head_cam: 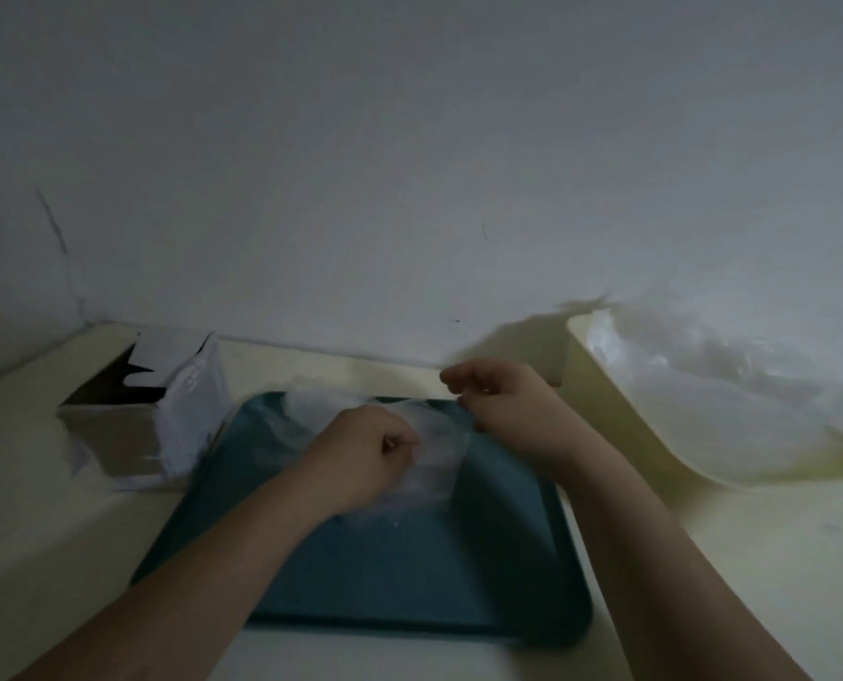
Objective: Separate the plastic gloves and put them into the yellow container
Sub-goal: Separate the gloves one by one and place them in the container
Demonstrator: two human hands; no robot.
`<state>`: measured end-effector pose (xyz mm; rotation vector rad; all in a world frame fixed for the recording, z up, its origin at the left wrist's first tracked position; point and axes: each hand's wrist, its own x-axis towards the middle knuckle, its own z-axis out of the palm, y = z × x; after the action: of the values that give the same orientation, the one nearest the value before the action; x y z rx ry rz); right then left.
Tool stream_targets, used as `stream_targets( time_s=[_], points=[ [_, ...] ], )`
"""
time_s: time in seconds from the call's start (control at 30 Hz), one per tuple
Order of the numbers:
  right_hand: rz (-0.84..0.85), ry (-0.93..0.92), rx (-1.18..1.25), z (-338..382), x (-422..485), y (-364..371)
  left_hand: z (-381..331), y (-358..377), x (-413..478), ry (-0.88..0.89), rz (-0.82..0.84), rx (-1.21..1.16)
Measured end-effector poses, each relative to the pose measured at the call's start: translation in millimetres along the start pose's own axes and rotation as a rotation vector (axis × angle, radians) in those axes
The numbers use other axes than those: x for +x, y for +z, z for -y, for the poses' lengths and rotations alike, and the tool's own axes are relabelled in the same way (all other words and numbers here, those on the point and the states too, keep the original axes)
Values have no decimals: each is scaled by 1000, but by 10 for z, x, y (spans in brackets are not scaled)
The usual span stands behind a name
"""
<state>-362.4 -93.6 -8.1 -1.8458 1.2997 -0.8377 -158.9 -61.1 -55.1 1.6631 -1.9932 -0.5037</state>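
A clump of thin clear plastic gloves (pixel 434 457) lies on the far half of a teal tray (pixel 409 557). My left hand (pixel 365 452) grips the clump from the left with curled fingers. My right hand (pixel 500 410) pinches a glove edge at the clump's upper right, close to the left hand. The pale yellow container (pixel 601 400) stands at the right against the wall. Several loose clear gloves (pixel 724 385) fill the container.
An opened cardboard box (pixel 129 410) with torn white flaps sits left of the tray near the wall corner. The cream tabletop (pixel 65 543) runs under everything. A white wall rises right behind the table.
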Motion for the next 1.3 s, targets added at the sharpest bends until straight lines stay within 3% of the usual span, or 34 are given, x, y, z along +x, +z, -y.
stream_targets(
  time_s=[0.1, 0.23, 0.47, 0.57, 0.7, 0.8, 0.87, 0.97, 1.03, 1.07, 1.17, 1.3],
  points=[
    [-22, 13, 62, -77, 151, 71, 45, -69, 56, -54, -19, -31],
    [24, 31, 77, -142, 214, 168, 98, 11, 52, 8, 84, 93],
    [114, -32, 228, -188, 217, 115, 126, -144, 123, 53, 55, -70],
    [128, -106, 444, -146, 176, 67, -5, -358, 77, 30, -22, -262],
    [202, -190, 747, -93, 144, 55, -131, -548, -20, -63, 1, -739],
    [158, -164, 679, -63, 126, 81, -212, -553, -95, -100, 39, -962],
    [107, -143, 604, -34, 114, 128, -278, -537, -113, -138, 28, -987],
    [-77, -71, 603, -38, 122, 163, -269, -568, -81, -288, -174, -922],
    [-184, -54, 567, -43, 134, 139, -163, -595, -27, -233, -265, -757],
    [-205, -41, 560, -50, 140, 123, -143, -615, -36, -175, -232, -698],
    [-156, 21, 663, -35, 132, 69, -96, -558, -62, -145, -103, -558],
    [108, 60, 682, 8, 86, 58, -178, -405, -72, -55, -122, -660]
  ],
)
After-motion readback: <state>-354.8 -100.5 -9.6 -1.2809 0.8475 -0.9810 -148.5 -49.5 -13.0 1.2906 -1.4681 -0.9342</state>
